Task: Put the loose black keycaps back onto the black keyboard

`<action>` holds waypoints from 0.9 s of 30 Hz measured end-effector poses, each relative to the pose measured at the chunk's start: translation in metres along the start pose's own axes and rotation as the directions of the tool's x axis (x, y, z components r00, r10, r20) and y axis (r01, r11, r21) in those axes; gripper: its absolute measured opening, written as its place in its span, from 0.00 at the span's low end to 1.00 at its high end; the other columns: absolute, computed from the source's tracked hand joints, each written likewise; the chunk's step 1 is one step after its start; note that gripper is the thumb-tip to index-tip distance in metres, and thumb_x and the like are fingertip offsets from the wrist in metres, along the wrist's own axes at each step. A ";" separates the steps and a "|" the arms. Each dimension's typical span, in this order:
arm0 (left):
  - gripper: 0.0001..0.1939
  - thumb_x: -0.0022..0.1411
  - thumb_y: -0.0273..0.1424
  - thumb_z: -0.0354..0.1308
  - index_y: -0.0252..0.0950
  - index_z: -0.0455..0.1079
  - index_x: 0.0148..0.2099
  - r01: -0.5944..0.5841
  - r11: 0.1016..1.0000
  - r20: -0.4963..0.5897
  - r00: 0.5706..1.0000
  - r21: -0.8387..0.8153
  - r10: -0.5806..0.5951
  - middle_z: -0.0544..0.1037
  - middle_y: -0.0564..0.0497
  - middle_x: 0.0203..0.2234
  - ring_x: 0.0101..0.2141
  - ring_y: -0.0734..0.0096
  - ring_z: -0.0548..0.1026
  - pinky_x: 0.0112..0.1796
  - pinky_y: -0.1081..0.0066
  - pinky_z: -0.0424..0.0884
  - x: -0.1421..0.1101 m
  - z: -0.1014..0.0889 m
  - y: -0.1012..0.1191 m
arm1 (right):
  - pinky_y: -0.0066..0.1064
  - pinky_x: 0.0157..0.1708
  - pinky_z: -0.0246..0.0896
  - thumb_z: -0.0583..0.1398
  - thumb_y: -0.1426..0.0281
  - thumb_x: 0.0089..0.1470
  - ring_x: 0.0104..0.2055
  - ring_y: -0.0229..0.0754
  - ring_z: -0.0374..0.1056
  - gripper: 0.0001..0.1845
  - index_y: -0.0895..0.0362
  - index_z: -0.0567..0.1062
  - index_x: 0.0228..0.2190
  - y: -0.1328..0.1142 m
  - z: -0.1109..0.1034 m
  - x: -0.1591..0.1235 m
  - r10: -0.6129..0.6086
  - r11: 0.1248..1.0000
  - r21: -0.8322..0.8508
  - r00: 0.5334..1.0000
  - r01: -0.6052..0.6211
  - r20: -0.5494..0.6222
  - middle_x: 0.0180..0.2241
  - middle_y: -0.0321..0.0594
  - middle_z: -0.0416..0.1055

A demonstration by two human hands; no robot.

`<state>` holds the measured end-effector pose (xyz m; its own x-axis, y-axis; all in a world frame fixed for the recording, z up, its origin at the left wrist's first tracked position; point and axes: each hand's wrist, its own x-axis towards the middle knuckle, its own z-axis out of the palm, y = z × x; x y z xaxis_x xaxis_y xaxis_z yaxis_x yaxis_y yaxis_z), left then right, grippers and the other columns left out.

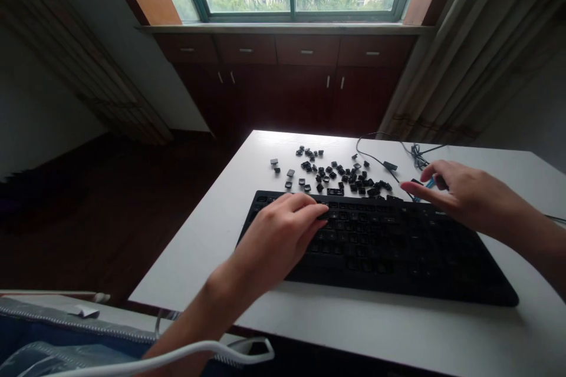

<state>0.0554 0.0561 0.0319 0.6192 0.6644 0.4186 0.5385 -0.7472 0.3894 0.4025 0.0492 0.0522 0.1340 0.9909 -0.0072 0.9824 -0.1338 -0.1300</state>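
A black keyboard [398, 271] lies at a slant on the white table, many of its key places without caps. My left hand [287, 221] is over its upper left part, thumb and forefinger pinched round a small dark piece that looks like a keycap [324, 214]. Beyond the keyboard's back right edge my right hand [460, 188] hovers with thumb and forefinger apart. A slim blue object [430, 182] shows between and below those fingers; its kind is unclear, and it seems to lie on the table. Loose black keycaps [354, 177] are scattered behind the keyboard.
The white table [198, 235] carries a coiled black cable [418, 156] at the back right and a small black flat piece [390, 165]. At the lower left is a bag [66, 347] with a zip, crossed by a white curved bar [198, 350]. Cabinets [283, 88] stand under the window.
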 end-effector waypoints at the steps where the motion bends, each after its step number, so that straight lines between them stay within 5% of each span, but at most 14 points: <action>1: 0.11 0.70 0.32 0.55 0.39 0.75 0.51 0.000 1.000 0.008 1.000 0.008 0.000 0.79 0.49 0.44 0.40 0.69 0.77 0.42 0.67 0.75 0.009 -0.007 -0.008 | 0.39 0.32 0.61 0.54 0.37 0.52 0.33 0.51 0.70 0.34 0.53 0.70 0.41 0.008 0.001 0.009 0.013 1.000 0.013 0.999 -0.013 0.031 0.36 0.46 0.76; 6: 0.14 0.66 0.40 0.60 0.39 0.77 0.48 0.070 0.996 -0.057 0.996 0.061 -0.067 0.81 0.50 0.39 0.35 0.69 0.79 0.38 0.68 0.76 0.053 -0.029 -0.068 | 0.41 0.36 0.61 0.43 0.41 0.61 0.38 0.54 0.71 0.33 0.56 0.62 0.47 0.040 0.017 0.036 0.135 0.979 0.148 0.991 -0.137 0.024 0.38 0.53 0.74; 11: 0.15 0.65 0.42 0.61 0.39 0.78 0.46 0.012 0.999 -0.101 0.995 0.046 -0.007 0.80 0.48 0.41 0.35 0.69 0.78 0.37 0.68 0.77 0.068 -0.019 -0.116 | 0.41 0.42 0.60 0.47 0.51 0.64 0.42 0.53 0.71 0.20 0.54 0.65 0.41 0.071 0.031 0.036 0.096 0.982 0.161 0.995 -0.098 0.020 0.43 0.51 0.74; 15: 0.15 0.66 0.41 0.59 0.38 0.76 0.49 -0.021 0.996 -0.170 0.985 0.083 0.035 0.79 0.47 0.42 0.37 0.68 0.78 0.40 0.66 0.78 0.057 -0.014 -0.129 | 0.40 0.38 0.62 0.50 0.49 0.63 0.37 0.52 0.72 0.21 0.53 0.69 0.36 0.090 0.028 0.024 0.058 0.983 0.172 0.995 -0.071 0.076 0.37 0.48 0.76; 19: 0.13 0.67 0.36 0.60 0.40 0.75 0.52 -0.160 0.976 -0.038 0.985 0.148 0.168 0.80 0.48 0.41 0.42 0.67 0.77 0.46 0.64 0.76 0.045 -0.020 -0.139 | 0.38 0.36 0.65 0.50 0.52 0.65 0.35 0.50 0.74 0.19 0.51 0.74 0.38 0.093 0.023 0.009 -0.063 0.966 0.256 0.990 0.029 0.124 0.36 0.46 0.78; 22: 0.13 0.68 0.35 0.59 0.40 0.75 0.52 -0.183 0.965 0.018 0.983 0.186 0.183 0.81 0.48 0.40 0.42 0.66 0.77 0.46 0.63 0.76 0.041 -0.022 -0.149 | 0.40 0.33 0.65 0.52 0.54 0.64 0.30 0.50 0.73 0.17 0.49 0.74 0.33 0.093 0.028 0.003 -0.025 0.972 0.233 1.000 0.021 0.013 0.31 0.43 0.78; 27: 0.12 0.67 0.35 0.60 0.41 0.77 0.51 -0.151 0.977 0.047 0.988 0.149 0.145 0.81 0.48 0.39 0.41 0.67 0.76 0.44 0.65 0.76 0.036 -0.023 -0.160 | 0.45 0.41 0.66 0.56 0.56 0.62 0.38 0.54 0.75 0.11 0.44 0.76 0.34 0.097 0.043 0.001 -0.033 0.978 0.201 0.993 0.056 -0.118 0.39 0.42 0.79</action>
<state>-0.0222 0.2001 0.0037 0.7170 0.5471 0.4320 0.5179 -0.8328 0.1952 0.4922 0.0377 -0.0029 0.1161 0.9867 0.1138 0.9423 -0.0733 -0.3265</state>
